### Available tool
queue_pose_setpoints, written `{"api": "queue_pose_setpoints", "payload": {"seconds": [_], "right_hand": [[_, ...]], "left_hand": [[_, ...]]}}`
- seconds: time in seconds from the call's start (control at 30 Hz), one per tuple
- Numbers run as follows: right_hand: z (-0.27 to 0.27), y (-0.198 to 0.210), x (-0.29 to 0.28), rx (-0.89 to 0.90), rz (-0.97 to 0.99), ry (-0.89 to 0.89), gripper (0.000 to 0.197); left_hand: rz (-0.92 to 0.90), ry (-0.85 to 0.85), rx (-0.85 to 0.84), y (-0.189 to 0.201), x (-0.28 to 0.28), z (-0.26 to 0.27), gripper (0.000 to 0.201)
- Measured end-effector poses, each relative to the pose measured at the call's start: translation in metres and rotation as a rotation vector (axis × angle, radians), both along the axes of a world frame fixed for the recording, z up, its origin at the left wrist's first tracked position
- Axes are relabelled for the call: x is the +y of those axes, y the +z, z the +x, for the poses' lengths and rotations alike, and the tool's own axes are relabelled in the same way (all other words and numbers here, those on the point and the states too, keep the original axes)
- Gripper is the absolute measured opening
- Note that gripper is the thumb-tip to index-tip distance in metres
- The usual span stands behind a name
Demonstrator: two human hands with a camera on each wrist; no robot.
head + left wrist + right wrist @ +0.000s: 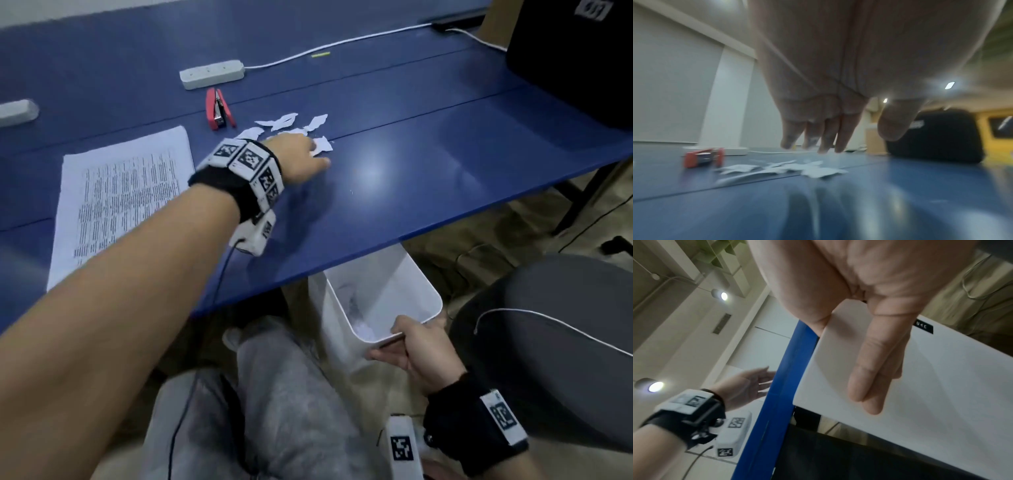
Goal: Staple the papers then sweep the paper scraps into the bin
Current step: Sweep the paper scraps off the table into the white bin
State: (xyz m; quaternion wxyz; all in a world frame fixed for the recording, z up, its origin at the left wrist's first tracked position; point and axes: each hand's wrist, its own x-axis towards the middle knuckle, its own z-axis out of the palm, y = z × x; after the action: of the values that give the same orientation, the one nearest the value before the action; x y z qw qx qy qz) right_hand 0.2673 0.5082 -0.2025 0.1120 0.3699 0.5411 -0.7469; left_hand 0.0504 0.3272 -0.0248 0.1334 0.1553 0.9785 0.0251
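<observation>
The right hand (416,353) grips the near rim of the white bin (421,284), thumb inside over the edge and fingers (869,386) flat against the outer wall. The bin is held just below the near edge of the blue table (394,212), tilted, with some white scraps lying in its bottom.

Further out, the left hand (301,157) reaches across the tabletop with its fingers (840,138) straight, close together and pointing down, holding nothing. Their tips hang just above the paper scraps (294,126); whether they touch any is unclear.

The scraps lie in a loose cluster right beside and beyond that hand. The printed papers (116,198) lie flat to its left. The red stapler (218,109) sits just left of the scraps, with a white power strip (212,73) behind it.
</observation>
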Motion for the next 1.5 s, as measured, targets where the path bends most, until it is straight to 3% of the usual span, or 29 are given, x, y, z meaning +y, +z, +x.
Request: {"api": "queue_pose_setpoints", "payload": {"seconds": [0.17,0.27,0.5,0.67,0.77,0.9,1.07,1.17,1.23,1.37,1.43,1.5], "right_hand": [[-0.015,-0.009,0.0,-0.053,0.04,0.017,0.047],[-0.017,-0.005,-0.003,-0.064,0.051,0.03,0.031],[-0.028,0.002,-0.003,-0.077,0.051,0.043,0.051],[-0.036,0.003,0.004,-0.061,0.048,0.044,0.053],[-0.04,0.001,0.01,-0.058,0.033,0.042,0.056],[-0.043,0.001,0.017,-0.048,0.019,0.005,0.055],[-0.047,-0.004,0.022,-0.046,0.032,0.013,0.054],[-0.051,0.0,0.022,-0.034,0.048,0.016,0.044],[-0.053,-0.004,0.022,-0.031,0.059,0.021,0.048],[-0.054,-0.015,0.022,-0.038,0.063,0.022,0.055],[-0.054,-0.014,0.022,-0.037,0.054,0.022,0.051],[-0.055,-0.011,0.019,-0.027,0.037,0.023,0.048]], "left_hand": [[-0.036,0.117,0.016,-0.009,-0.014,-0.069,0.052],[-0.081,0.132,-0.048,-0.019,-0.011,-0.083,0.054],[-0.177,0.0,-0.132,-0.023,0.009,-0.063,0.065],[-0.229,-0.05,-0.002,0.007,0.024,-0.081,0.049],[-0.213,-0.029,-0.032,0.011,0.035,-0.104,0.045],[-0.23,-0.098,-0.14,-0.013,0.041,-0.109,0.053],[-0.139,-0.241,-0.146,-0.038,0.06,-0.061,0.05],[-0.009,-0.185,-0.262,-0.031,0.05,-0.046,0.058],[0.067,-0.117,-0.225,-0.029,0.037,-0.058,0.057],[-0.167,0.177,-0.06,-0.03,-0.009,-0.101,0.059],[-0.309,0.186,-0.093,-0.032,-0.025,-0.107,0.054],[-0.295,0.169,-0.14,-0.031,-0.03,-0.101,0.047]]}}
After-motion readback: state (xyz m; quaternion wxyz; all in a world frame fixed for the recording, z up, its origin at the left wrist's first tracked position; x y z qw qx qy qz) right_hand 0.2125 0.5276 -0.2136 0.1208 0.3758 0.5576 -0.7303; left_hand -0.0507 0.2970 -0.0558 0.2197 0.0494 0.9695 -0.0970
